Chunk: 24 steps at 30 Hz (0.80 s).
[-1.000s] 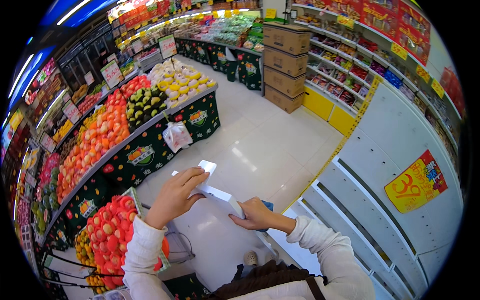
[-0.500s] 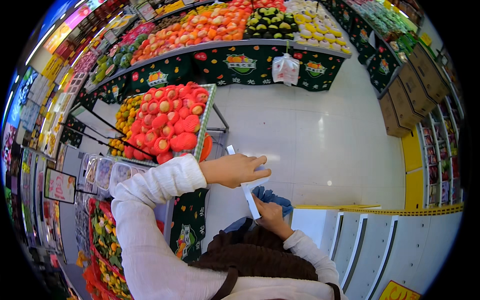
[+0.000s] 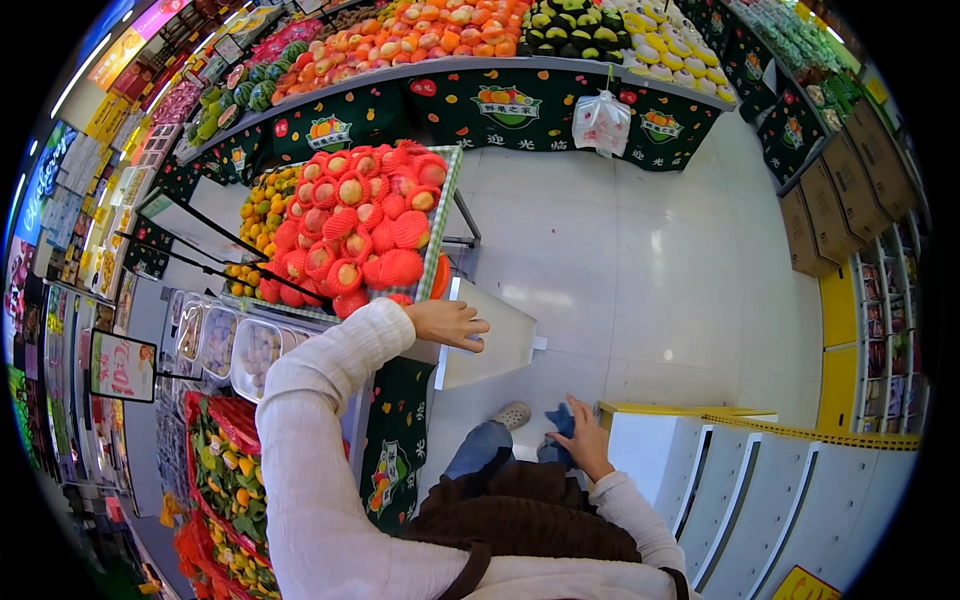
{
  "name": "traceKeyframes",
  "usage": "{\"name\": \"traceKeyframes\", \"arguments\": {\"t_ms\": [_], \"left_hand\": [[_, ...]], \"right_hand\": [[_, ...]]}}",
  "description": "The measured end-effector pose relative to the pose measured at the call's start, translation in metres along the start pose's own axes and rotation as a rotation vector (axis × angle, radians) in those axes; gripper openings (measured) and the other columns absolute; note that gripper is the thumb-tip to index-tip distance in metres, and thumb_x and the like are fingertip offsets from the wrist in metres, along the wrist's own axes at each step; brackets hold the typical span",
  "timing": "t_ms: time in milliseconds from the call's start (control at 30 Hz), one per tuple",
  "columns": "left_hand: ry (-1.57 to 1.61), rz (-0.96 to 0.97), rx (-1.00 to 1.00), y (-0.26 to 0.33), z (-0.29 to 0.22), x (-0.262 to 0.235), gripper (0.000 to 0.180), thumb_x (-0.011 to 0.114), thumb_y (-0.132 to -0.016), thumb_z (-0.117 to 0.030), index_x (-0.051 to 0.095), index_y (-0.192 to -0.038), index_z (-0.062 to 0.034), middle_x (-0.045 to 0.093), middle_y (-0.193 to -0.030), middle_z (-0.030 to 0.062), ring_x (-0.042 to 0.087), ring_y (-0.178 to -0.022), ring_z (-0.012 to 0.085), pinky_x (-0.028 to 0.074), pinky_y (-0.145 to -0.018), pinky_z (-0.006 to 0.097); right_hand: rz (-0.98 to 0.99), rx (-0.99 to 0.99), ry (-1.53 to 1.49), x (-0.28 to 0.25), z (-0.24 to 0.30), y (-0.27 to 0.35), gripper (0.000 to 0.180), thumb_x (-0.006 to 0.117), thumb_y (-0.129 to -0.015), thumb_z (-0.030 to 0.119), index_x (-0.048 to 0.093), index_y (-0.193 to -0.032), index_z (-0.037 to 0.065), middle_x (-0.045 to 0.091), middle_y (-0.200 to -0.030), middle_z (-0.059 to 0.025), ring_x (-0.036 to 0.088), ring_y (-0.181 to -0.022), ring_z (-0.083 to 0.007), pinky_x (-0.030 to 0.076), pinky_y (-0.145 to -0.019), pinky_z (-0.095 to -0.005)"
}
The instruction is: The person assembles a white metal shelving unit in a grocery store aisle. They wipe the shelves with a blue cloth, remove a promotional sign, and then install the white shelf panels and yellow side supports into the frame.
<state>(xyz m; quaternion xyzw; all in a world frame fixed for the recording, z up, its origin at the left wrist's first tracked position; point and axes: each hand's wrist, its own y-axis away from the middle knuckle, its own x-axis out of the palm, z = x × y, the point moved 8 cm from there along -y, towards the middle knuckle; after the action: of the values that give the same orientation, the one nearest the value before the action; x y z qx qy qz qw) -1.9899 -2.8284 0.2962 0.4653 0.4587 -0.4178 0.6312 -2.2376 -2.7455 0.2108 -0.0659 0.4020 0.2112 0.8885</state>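
My left hand (image 3: 448, 324) has its fingers curled over the left edge of a white shelf board (image 3: 500, 335). The board's broad face shows, and a small white tab (image 3: 540, 343) sticks out at its right end. Part of the grip is hidden behind the hand. My right hand (image 3: 584, 440) is apart from the board, fingers spread and holding nothing. It is over my legs, beside the yellow-topped white shelving (image 3: 645, 450).
A table of peaches in red foam nets (image 3: 365, 220) stands left of the board, with clear boxes (image 3: 255, 355) nearer me. Across the pale floor (image 3: 640, 270) runs a fruit counter with a dark printed skirt (image 3: 450, 115). Brown cartons (image 3: 840, 190) are stacked at the right.
The white board has swung from nearly edge-on to showing its broad face, and shifted left with my left hand. My right hand has let go of it and opened.
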Motion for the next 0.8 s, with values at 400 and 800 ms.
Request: {"name": "traceKeyframes", "arguments": {"t_ms": [400,800], "left_hand": [[-0.041,0.104,-0.195,0.125,0.064,0.095,0.022,0.05,-0.082,-0.013,0.042,-0.102,-0.0173,0.045,-0.099,0.0061,0.053,-0.093,0.0232,0.048,-0.075,0.037],[-0.113,0.266,-0.227,0.166,0.07,0.119,0.017,0.05,-0.083,-0.016,0.049,-0.1,-0.0103,0.05,-0.102,0.0085,0.052,-0.097,0.0226,0.042,-0.082,0.036]], "right_hand": [[-0.459,0.429,-0.139,-0.022,0.016,0.027,0.08,0.074,-0.07,0.011,0.032,-0.137,0.006,0.061,-0.101,-0.0059,0.058,-0.068,-0.018,0.047,-0.062,-0.0278],[-0.471,0.412,-0.242,-0.013,0.058,0.041,0.06,0.071,-0.072,0.01,0.047,-0.127,0.007,0.062,-0.093,-0.0032,0.054,-0.068,-0.0178,0.043,-0.06,-0.0269]]}}
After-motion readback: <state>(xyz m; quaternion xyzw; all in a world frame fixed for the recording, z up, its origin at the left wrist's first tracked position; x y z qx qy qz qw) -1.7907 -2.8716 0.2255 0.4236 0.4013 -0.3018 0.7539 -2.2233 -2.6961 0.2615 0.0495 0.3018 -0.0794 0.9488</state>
